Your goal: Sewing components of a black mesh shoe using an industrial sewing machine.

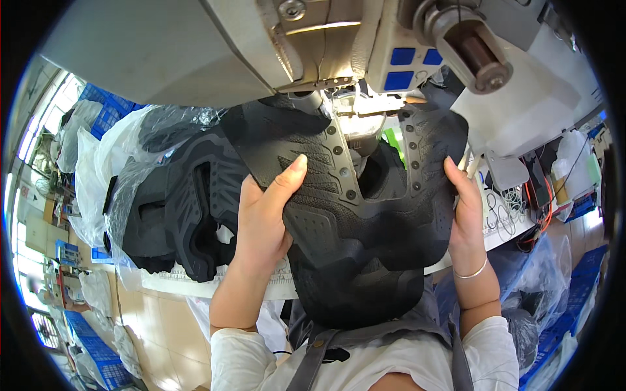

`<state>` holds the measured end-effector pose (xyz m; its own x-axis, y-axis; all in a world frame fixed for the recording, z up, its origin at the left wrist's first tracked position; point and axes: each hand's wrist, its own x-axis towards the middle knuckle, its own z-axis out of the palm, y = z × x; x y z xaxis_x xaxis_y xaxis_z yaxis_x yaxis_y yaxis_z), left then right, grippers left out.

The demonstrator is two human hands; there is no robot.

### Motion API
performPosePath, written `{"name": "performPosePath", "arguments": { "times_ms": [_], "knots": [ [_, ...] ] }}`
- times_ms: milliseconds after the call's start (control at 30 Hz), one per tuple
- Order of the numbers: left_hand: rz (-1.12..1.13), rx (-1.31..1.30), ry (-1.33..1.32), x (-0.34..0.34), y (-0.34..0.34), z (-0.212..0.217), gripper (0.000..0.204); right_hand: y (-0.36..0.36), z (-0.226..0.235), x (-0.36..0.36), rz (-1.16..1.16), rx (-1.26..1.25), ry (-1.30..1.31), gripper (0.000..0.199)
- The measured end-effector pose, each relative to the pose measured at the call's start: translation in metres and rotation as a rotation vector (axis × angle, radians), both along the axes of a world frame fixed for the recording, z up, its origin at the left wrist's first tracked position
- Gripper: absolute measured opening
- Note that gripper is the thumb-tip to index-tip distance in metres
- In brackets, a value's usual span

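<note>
A black shoe upper [385,228] with two rows of eyelets is spread between my hands, under the head of a sewing machine [326,39]. My left hand [270,208] grips its left side, the thumb lying on top and the other fingers hidden beneath. At the right edge, my right hand [464,205] holds it the same way, thumb up. The far part of the upper lies close to the machine's needle area, and its near part hangs over the table edge toward my lap. Whether the needle touches it I cannot tell.
More black shoe uppers [189,202] are piled on the left of the table, partly under clear plastic [117,156]. A thread spool [486,68] sits on the machine at upper right. Loose cables [508,208] lie beyond my right hand. Blue crates [98,345] stand on the floor.
</note>
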<state>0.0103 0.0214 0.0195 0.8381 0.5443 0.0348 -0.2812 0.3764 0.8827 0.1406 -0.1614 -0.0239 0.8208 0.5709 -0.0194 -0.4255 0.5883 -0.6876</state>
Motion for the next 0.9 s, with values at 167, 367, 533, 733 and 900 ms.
{"name": "performPosePath", "arguments": {
  "times_ms": [167,367,533,733,900],
  "knots": [
    [-0.039,0.050,-0.026,0.003,0.004,0.001,0.026,0.003,-0.003,0.004,0.019,0.019,0.056,0.029],
    [-0.015,0.049,-0.001,0.001,0.005,-0.002,0.026,0.000,0.008,-0.009,0.069,0.004,-0.184,0.044],
    [-0.020,0.089,0.024,0.001,0.009,-0.002,0.026,-0.012,0.002,-0.011,0.007,-0.327,-0.358,0.046],
    [0.004,-0.031,0.041,-0.003,-0.010,-0.001,0.028,-0.008,0.011,-0.019,-0.078,-0.389,-0.390,0.043],
    [0.084,0.275,-0.023,-0.013,-0.024,-0.014,0.031,-0.009,0.012,-0.019,-0.034,-0.314,-0.405,0.040]
  ]
}}
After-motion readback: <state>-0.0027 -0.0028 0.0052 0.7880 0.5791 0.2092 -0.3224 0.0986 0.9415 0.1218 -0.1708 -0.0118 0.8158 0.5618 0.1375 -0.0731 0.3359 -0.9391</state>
